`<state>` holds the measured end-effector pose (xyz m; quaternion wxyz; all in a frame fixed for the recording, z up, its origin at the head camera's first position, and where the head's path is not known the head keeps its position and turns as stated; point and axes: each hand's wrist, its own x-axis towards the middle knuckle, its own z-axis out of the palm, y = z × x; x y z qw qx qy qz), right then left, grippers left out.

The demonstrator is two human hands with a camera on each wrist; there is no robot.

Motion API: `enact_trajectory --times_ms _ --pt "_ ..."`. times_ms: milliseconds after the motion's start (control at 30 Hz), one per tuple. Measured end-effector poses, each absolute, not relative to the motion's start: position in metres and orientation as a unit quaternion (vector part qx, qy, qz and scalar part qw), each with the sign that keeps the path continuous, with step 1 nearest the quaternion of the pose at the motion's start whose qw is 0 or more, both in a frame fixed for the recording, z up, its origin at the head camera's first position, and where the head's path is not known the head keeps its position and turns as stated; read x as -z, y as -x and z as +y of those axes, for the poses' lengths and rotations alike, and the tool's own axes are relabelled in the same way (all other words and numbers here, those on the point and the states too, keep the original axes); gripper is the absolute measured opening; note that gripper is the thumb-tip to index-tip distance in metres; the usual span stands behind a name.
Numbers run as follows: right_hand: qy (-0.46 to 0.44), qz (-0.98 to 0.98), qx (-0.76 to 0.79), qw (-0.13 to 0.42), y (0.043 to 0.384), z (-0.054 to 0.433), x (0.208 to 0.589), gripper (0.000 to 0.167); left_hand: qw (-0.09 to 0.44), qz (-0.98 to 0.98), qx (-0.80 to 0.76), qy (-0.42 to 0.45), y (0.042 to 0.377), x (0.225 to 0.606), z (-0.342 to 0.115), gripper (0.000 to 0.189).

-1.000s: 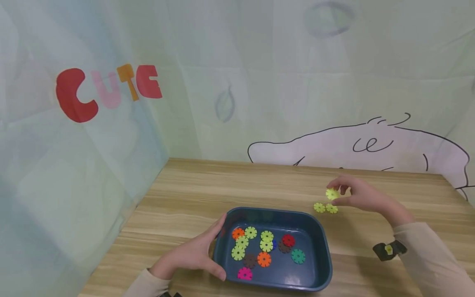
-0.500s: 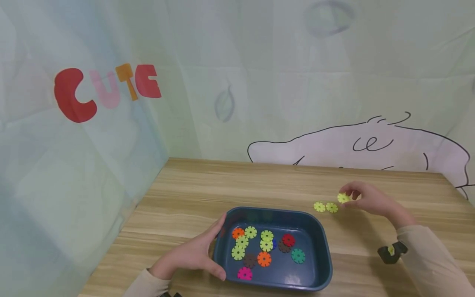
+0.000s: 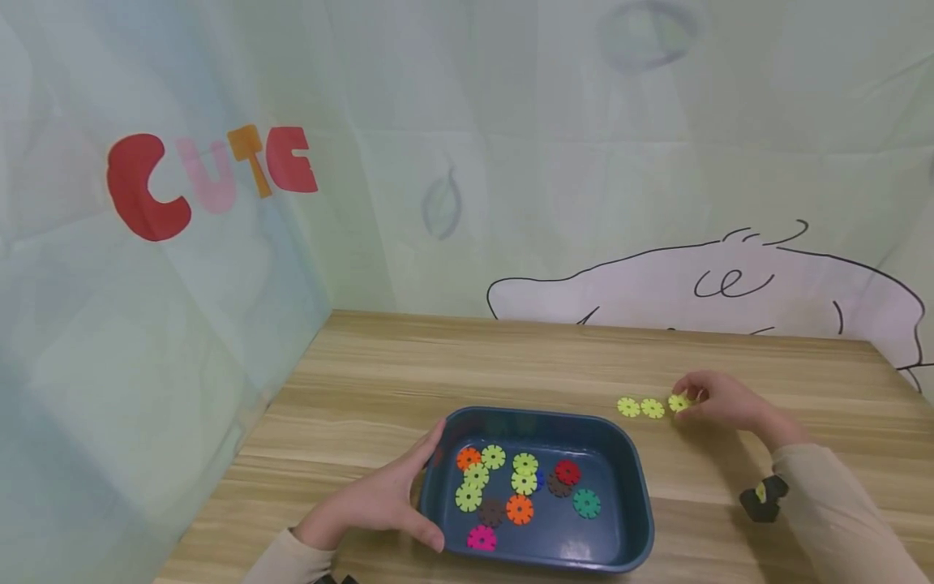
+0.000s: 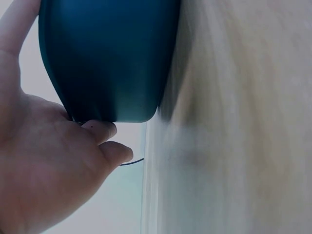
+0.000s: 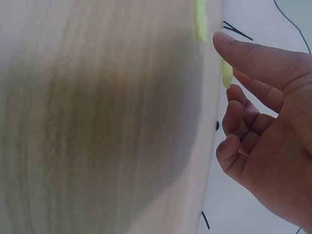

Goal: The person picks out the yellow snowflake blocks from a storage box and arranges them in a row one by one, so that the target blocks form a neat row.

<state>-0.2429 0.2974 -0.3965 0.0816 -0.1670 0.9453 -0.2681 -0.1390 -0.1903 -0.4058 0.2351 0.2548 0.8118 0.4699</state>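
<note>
As the right hand (image 3: 718, 401) dips lower, its pinched yellow disc (image 3: 679, 402) draws level with two placed discs (image 3: 631, 408)
Near the far edge of the table (image 3: 409, 357), that's nearly three in line, while the left hand (image 3: 387, 495) grips the left end of the blue tray (image 3: 562, 539)

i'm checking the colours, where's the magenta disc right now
In the head view, the magenta notched disc lies near the front left corner of the dark blue tray, below a brown disc and right of the left hand's thumb.
</note>
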Motion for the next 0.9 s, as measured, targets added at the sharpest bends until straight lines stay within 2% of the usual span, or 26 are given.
enact_trajectory --times_ms 900 --pt "0.143 0.943 0.271 0.128 0.249 0.302 0.409 0.037 0.244 0.815 -0.464 -0.244 0.140 0.407 -0.191 0.134"
